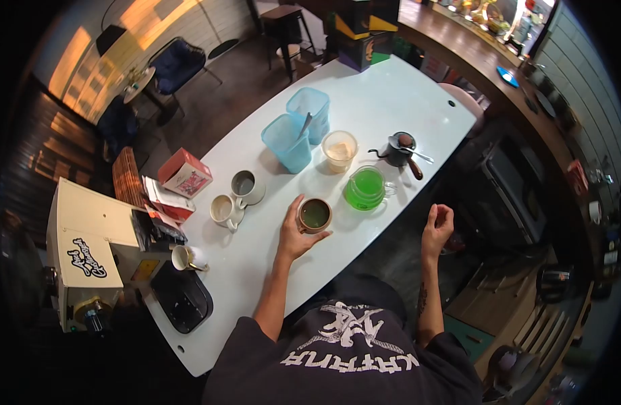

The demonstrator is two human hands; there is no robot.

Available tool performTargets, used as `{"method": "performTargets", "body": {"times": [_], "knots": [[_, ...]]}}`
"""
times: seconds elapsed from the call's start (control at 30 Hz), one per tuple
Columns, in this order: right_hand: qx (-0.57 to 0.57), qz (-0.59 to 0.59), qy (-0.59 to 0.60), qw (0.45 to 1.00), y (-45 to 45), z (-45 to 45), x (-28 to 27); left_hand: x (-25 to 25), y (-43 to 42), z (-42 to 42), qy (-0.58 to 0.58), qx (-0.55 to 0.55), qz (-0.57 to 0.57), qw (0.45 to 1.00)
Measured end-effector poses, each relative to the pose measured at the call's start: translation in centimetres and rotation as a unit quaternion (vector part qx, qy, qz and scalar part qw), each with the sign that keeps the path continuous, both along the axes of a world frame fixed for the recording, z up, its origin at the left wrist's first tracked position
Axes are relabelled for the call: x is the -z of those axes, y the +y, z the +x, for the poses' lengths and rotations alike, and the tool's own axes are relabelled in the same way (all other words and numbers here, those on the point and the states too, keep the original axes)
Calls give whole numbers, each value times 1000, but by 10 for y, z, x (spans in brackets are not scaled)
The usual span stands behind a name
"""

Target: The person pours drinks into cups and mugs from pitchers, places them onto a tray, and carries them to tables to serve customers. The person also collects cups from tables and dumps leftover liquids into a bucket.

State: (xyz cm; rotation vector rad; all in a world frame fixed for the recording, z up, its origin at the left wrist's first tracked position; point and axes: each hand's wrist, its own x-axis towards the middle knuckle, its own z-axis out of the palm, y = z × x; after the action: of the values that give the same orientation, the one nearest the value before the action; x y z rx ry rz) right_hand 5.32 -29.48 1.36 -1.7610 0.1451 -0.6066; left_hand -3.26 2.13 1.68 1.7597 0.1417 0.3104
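Note:
My left hand is curved round the side of a small brown cup holding dark green liquid. The cup appears upright, at the near side of the white table. Beyond the table's edge, to the right, my right hand hangs in the air with its fingers curled in; I see nothing in it. A glass server of bright green liquid stands to the right of the cup. Behind it is a clear tub with pale contents. Two mugs, one grey and one cream, stand left of my left hand.
Two light-blue containers stand mid-table, a utensil in one. A black gooseneck kettle with a spoon across it is at the right. A cream machine, another mug, a black tray and a red box occupy the left end.

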Motion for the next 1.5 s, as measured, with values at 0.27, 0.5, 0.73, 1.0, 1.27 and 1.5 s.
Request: {"method": "performTargets", "body": {"times": [0.27,0.5,0.73,1.0,1.27,1.5], "knots": [[167,-26,34,985,-70,-150,22,-28,-49,-32,-177,-28,30,983],[305,39,145,940,-140,-337,56,-19,-176,-101,-28,302,-134,943],[531,65,201,821,-210,-540,78,19,-302,-193,145,602,-72,782],[675,0,441,591,-295,-708,130,86,-463,-305,215,724,15,655],[651,0,511,561,-334,-771,157,163,-588,-414,190,674,32,713],[655,47,469,591,-360,-773,164,146,-614,-428,146,546,77,821]]}}
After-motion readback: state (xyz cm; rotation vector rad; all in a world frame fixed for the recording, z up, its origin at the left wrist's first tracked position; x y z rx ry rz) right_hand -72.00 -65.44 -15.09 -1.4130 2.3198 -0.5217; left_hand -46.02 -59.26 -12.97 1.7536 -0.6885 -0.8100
